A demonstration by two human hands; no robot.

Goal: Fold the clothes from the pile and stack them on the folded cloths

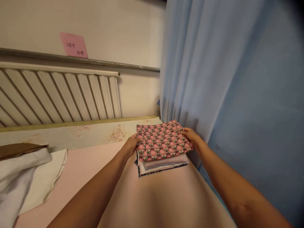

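Blue curtain (201, 63) hangs at right; white radiator (61, 95) lines the wall behind a pink surface (78, 171). Left hand (131, 145) and right hand (191, 135) pinch opposite sides of a folded flowered cloth (163, 139), seemingly resting on a stack of folded cloths (166, 163). Fingers beneath are hidden. White fabric (47, 183) and brown fabric (21, 150) lie far left.
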